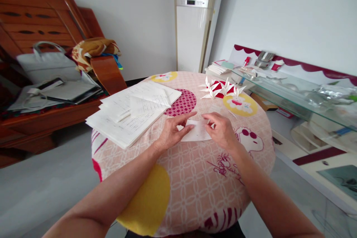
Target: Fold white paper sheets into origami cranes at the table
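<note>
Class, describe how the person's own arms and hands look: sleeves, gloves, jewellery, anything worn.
The left hand and right hand are ungloved, with no ring, watch or bracelet showing. Past the wrists, no sleeve is in view down to the picture's bottom edge.

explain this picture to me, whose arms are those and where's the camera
There is no machine here: the camera sits on a person's head looking down, so the two bare arms are that person's own. It is the only view. The left hand and right hand both rest on a small white paper lying flat on a round table with a patterned cloth. Left of it lies a stack of printed sheets; at the far side stand folded paper shapes. Behind are a wooden bench and a glass shelf.
</note>
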`<control>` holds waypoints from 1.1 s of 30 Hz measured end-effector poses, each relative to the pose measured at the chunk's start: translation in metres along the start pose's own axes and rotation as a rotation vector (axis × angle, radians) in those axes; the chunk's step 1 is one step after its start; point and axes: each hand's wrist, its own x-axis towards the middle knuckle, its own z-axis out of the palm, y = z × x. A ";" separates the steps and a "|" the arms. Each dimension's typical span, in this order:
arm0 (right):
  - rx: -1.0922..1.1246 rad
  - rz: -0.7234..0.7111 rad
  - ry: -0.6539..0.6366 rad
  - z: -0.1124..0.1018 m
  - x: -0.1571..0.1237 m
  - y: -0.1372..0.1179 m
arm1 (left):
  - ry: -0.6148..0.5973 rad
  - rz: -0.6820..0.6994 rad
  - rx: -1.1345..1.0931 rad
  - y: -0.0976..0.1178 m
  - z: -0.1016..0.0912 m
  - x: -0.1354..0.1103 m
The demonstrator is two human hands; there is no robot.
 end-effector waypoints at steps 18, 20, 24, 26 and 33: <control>0.266 0.047 0.169 -0.039 -0.038 0.022 | -0.372 0.317 0.254 -0.023 -0.034 0.011; 0.282 0.063 0.149 -0.039 -0.045 0.026 | -0.432 0.365 0.299 -0.019 -0.026 0.010; 0.205 0.036 0.082 -0.044 -0.058 0.033 | -0.636 0.442 0.233 -0.011 -0.011 0.008; 0.123 0.013 0.033 -0.048 -0.065 0.037 | -0.685 0.444 0.164 -0.012 -0.006 0.006; -0.035 -0.127 -0.153 -0.053 -0.092 0.056 | -0.697 0.309 -0.004 -0.021 -0.001 -0.003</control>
